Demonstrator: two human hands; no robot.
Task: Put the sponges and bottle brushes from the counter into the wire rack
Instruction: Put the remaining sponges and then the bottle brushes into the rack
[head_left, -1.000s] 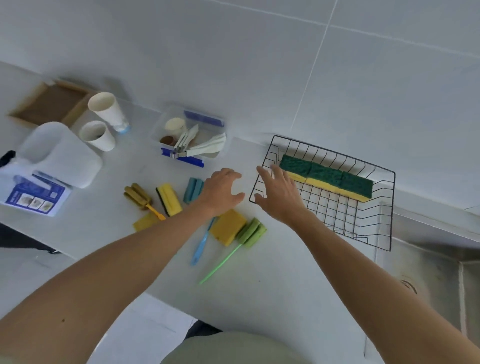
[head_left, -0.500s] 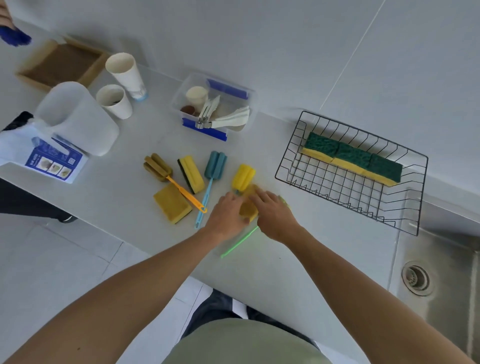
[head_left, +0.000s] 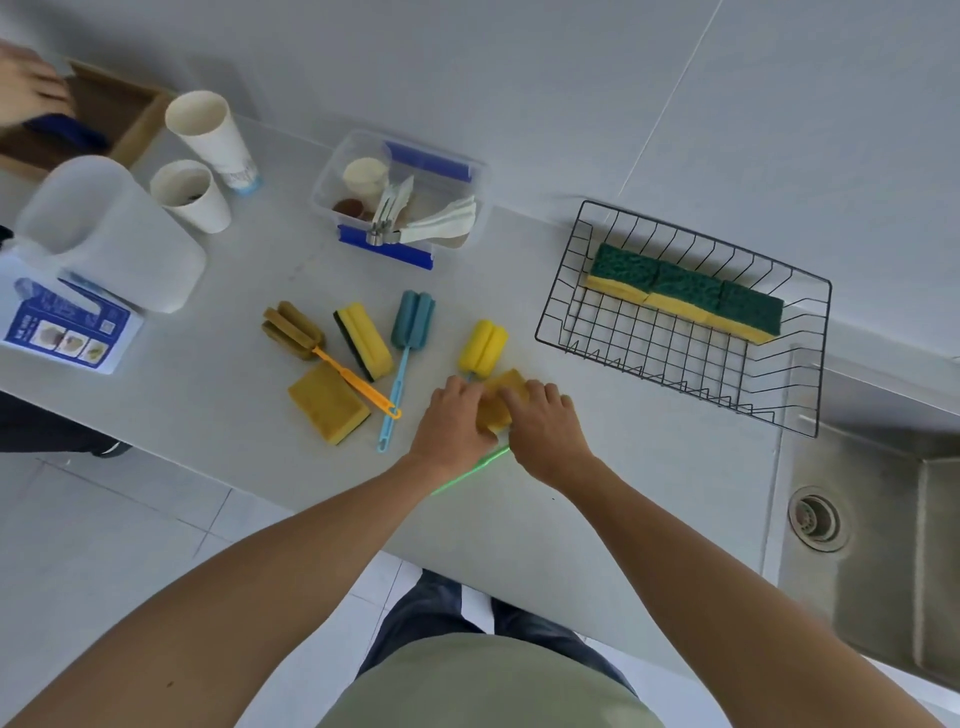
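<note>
- Both hands meet on one yellow sponge (head_left: 497, 401) on the table (head_left: 649, 467). The left hand (head_left: 453, 427) and right hand (head_left: 545, 430) each pinch one side of it; this two-sided grip looks shallow.
- The green brush handle (head_left: 470, 472) runs under your hands. Its head is hidden, so you cannot tell whether the fingers also trap it. If they do, lifting may drag it off the table edge.
- The yellow bottle brush (head_left: 483, 347) lies just beside the sponge. A sideways lift may knock it.
- The wire rack (head_left: 558, 312) stands well apart to your right, with green-topped sponges (head_left: 685, 288) along its far side. A loose pinch may drop the sponge short of the rack.
</note>
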